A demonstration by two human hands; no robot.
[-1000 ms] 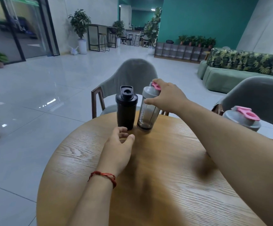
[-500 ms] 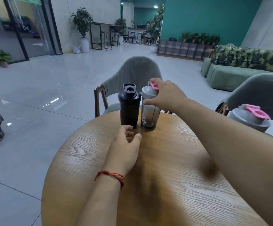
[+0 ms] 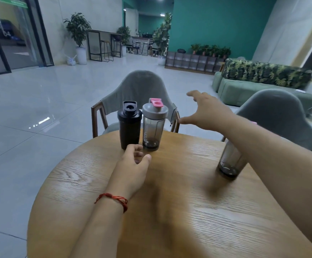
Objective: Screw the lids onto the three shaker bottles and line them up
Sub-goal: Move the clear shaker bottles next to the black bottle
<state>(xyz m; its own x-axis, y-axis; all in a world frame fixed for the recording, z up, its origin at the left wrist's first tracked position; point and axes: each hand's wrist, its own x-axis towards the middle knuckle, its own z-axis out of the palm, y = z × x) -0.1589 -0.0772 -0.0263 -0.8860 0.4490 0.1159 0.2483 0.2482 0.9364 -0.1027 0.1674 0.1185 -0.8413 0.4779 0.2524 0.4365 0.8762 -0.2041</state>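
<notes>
A black shaker bottle (image 3: 129,125) with its black lid on stands at the far edge of the round wooden table (image 3: 179,211). Right beside it, nearly touching, stands a clear shaker bottle (image 3: 154,125) with a grey lid and pink cap. A third clear bottle (image 3: 229,161) stands further right; my right forearm hides its top. My left hand (image 3: 132,170) rests on the table just in front of the black bottle, fingers loosely curled, holding nothing. My right hand (image 3: 209,112) hovers to the right of the grey-lidded bottle, fingers spread, empty.
A grey chair (image 3: 142,88) with wooden arms stands behind the two bottles. A second grey chair (image 3: 280,116) is at the right behind the third bottle. A green sofa (image 3: 253,86) and tiled floor lie beyond.
My right hand has let go of the grey lid and drawn away to the right, fingers open. The clear bottle now stands upright next to the black one. My left hand has stayed put.
</notes>
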